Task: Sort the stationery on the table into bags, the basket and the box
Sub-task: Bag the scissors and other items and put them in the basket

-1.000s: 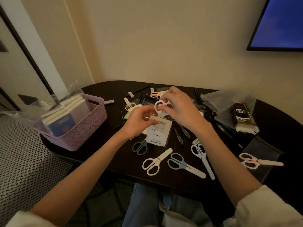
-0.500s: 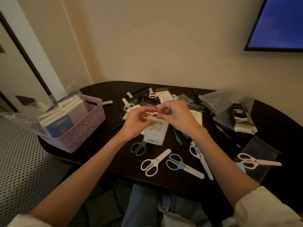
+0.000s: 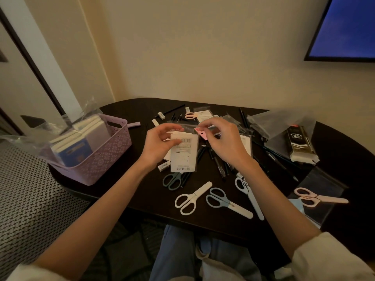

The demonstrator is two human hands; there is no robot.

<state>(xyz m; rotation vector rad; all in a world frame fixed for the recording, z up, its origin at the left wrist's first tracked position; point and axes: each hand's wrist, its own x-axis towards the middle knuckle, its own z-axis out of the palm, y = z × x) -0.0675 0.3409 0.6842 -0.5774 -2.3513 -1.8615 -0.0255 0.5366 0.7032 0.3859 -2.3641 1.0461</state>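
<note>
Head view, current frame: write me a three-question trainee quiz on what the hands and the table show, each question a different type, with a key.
1. True or false: the left hand holds the white barcoded packet above the table.
2. Multiple choice: the fingers of the right hand pinch A) a pen, B) a small pink tag, C) an eraser.
3. Fill in: the notebooks stand in the purple ____ at the table's left end.

Key: 1 true; 2 B; 3 basket.
</note>
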